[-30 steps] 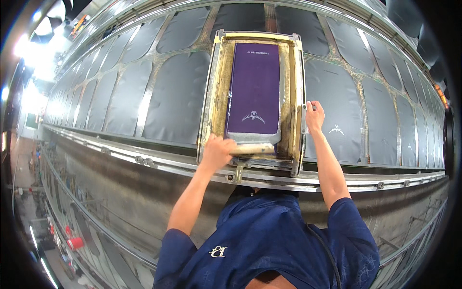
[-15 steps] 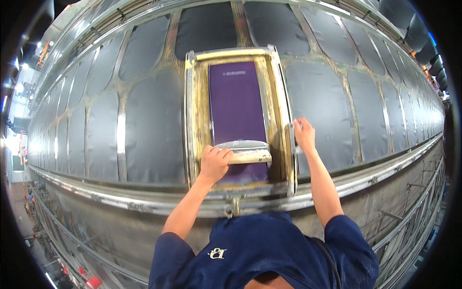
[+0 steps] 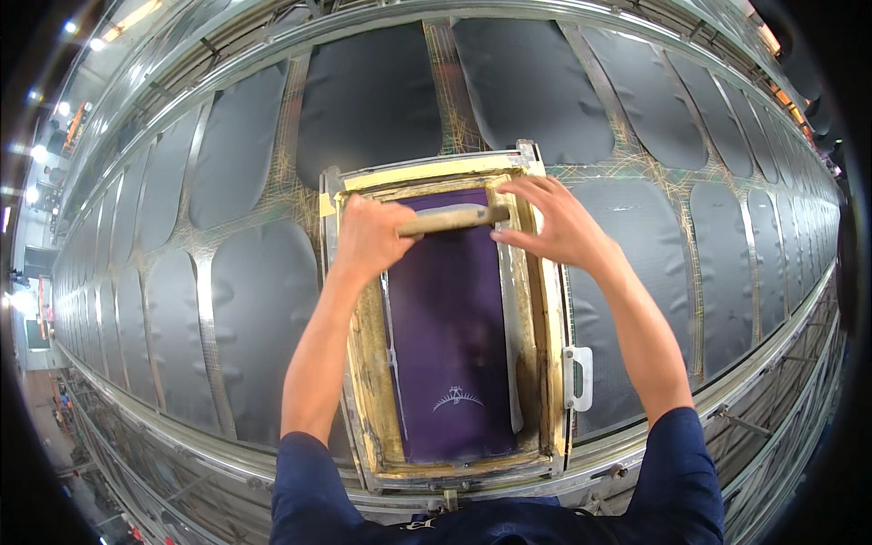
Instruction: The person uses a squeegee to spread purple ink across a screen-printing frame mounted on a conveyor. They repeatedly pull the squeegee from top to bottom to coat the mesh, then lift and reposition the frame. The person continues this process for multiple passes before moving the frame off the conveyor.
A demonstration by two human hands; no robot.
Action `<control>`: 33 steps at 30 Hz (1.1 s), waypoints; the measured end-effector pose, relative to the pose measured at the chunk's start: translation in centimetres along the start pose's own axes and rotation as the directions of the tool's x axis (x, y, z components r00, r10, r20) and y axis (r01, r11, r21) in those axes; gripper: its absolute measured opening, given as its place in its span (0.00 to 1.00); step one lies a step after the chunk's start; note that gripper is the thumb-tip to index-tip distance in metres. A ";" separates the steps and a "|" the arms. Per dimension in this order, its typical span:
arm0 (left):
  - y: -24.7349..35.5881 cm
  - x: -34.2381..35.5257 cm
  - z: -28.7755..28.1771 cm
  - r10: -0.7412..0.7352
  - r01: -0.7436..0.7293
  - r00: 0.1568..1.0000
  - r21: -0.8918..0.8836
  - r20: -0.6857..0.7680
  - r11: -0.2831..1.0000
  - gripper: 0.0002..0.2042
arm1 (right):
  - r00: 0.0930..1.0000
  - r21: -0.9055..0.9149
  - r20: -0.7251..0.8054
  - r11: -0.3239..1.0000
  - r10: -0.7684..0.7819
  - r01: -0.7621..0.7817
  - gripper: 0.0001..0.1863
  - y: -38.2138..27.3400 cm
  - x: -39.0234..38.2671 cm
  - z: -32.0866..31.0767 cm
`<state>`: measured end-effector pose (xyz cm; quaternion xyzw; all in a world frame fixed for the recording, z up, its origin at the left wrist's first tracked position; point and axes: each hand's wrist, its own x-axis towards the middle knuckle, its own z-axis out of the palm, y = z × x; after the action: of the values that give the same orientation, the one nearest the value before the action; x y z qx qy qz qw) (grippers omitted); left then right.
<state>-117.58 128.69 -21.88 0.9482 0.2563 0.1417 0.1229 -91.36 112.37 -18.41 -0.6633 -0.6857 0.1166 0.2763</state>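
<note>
A screen-printing frame (image 3: 366,427) with a purple mesh (image 3: 445,336) lies on the long table in front of me. My left hand (image 3: 371,238) is closed round the left end of a squeegee (image 3: 454,219), which rests crosswise near the far end of the mesh. My right hand (image 3: 559,222) is at the squeegee's right end. Its fingers and thumb are spread above and below the handle, apart from it as far as I can see. A small pale emblem (image 3: 458,398) shows in the near part of the mesh.
Black rounded sheets (image 3: 263,327) lie in two rows along the table, with strips crossed by coloured lines between them. A white handle (image 3: 584,378) sticks out from the frame's right side. A metal rail (image 3: 627,468) runs along the table's near edge.
The squeegee has gone from the near end of the mesh to the far end in my left hand. My right hand has moved from beside the frame to the squeegee's right end.
</note>
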 end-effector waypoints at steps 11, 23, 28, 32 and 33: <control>-3.3 6.4 0.0 -0.256 0.264 0.934 -0.001 0.251 0.964 0.23 | 0.900 -0.182 0.350 0.961 0.260 -0.207 0.21 2.2 10.3 4.9; 10.6 -17.7 0.3 -0.096 0.114 0.968 -0.064 0.231 0.991 0.11 | 0.950 -0.134 0.297 0.989 0.098 -0.060 0.09 -9.3 -14.1 7.3; 18.4 -30.1 0.3 -0.079 0.095 0.973 -0.063 0.216 0.994 0.11 | 0.978 -0.055 0.204 0.998 0.041 -0.030 0.15 -15.7 -27.0 8.7; 18.9 -30.1 -0.5 -0.082 0.104 0.971 -0.086 0.223 0.991 0.12 | 0.956 -0.050 0.286 0.998 0.061 -0.049 0.14 -16.3 -26.8 7.5; 18.3 -29.0 -0.6 -0.079 0.096 0.972 -0.070 0.222 0.993 0.11 | 0.944 -0.054 0.322 0.997 0.070 -0.056 0.13 -15.8 -25.8 7.0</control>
<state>-133.51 98.34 -21.65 0.9401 0.2769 0.0412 0.1944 -109.31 87.22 -21.60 -0.6626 -0.7026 0.2175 0.1413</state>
